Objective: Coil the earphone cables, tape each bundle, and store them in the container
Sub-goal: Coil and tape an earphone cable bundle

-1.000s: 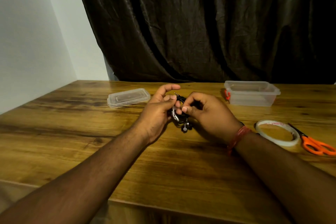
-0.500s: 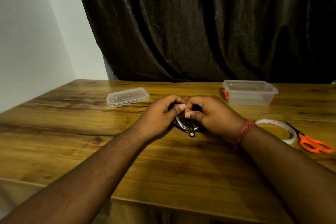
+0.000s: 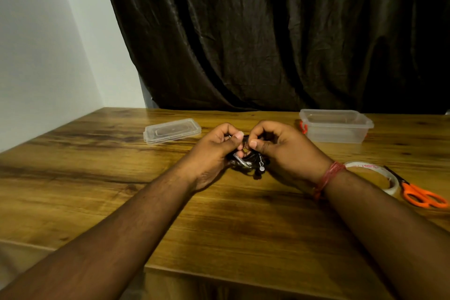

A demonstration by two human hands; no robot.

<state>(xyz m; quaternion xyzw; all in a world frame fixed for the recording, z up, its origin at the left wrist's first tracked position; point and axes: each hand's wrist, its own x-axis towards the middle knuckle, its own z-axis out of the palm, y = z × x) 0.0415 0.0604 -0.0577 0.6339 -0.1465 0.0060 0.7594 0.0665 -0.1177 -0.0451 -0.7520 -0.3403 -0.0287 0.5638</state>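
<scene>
A black earphone cable bundle (image 3: 250,164) with silver earbuds sits between my two hands over the middle of the wooden table (image 3: 97,178). My left hand (image 3: 214,151) grips the bundle from the left, thumb on top. My right hand (image 3: 285,151) pinches it from the right with thumb and curled fingers. Much of the cable is hidden inside my hands. The clear plastic container (image 3: 336,125) stands open at the back right. A roll of clear tape (image 3: 375,176) lies right of my right wrist.
The container's clear lid (image 3: 171,130) lies flat at the back left. Orange-handled scissors (image 3: 418,193) rest beside the tape near the right edge. A dark curtain hangs behind the table and a white wall runs along the left.
My left thumb came down from raised onto the bundle. Both hands closed in tighter around the cable, which stayed in the same spot.
</scene>
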